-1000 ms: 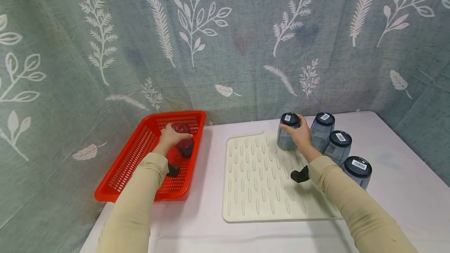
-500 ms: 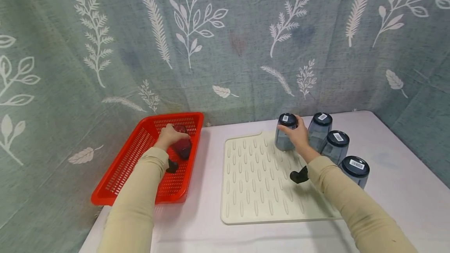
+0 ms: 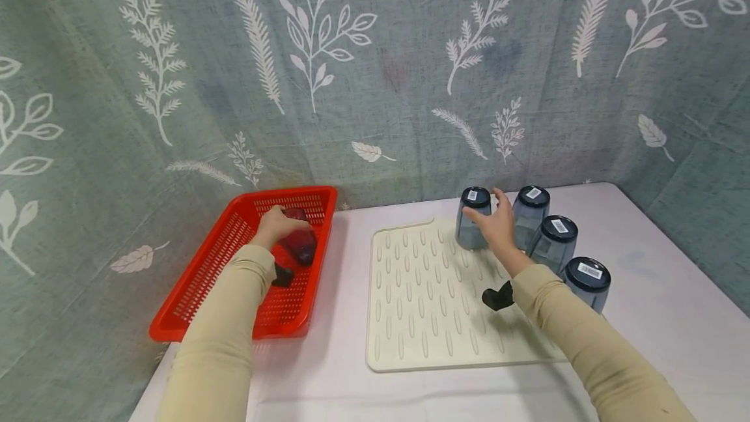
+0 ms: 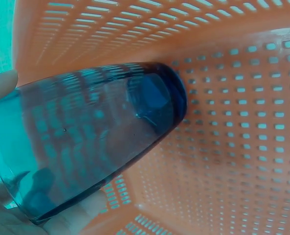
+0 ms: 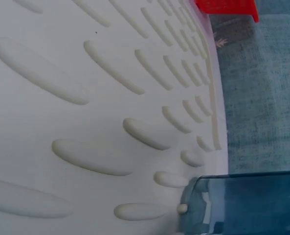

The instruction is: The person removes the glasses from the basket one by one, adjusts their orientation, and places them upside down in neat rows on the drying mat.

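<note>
Inside the red plastic basket [image 3: 319, 279], a dark-tinted drinking glass [image 3: 301, 247] leans near the right wall. My left hand [image 3: 273, 225] grips that glass by its rim end; in the left wrist view the thumb and fingers lie on either side of the clear glass [image 4: 96, 132], its thick base against the basket wall. Over the cream ribbed drying mat [image 3: 410, 305], my right hand [image 3: 499, 226] has thumb and fingers spread apart around an upside-down blue-tinted glass [image 3: 471, 230], with a gap visible at the fingers. The right wrist view shows only this glass's side [image 5: 252, 203].
Three more upside-down glasses stand along the mat's right side: a far one [image 3: 530, 217], a middle one [image 3: 553, 243] and a near one [image 3: 586, 285], labels on their bases. A patterned green-grey cloth [image 3: 398, 83] hangs behind the white table [image 3: 328, 376].
My right hand's fingers have spread off the upside-down glass, which stays standing on the mat. The left hand keeps its hold on the glass in the basket, with only slight movement.
</note>
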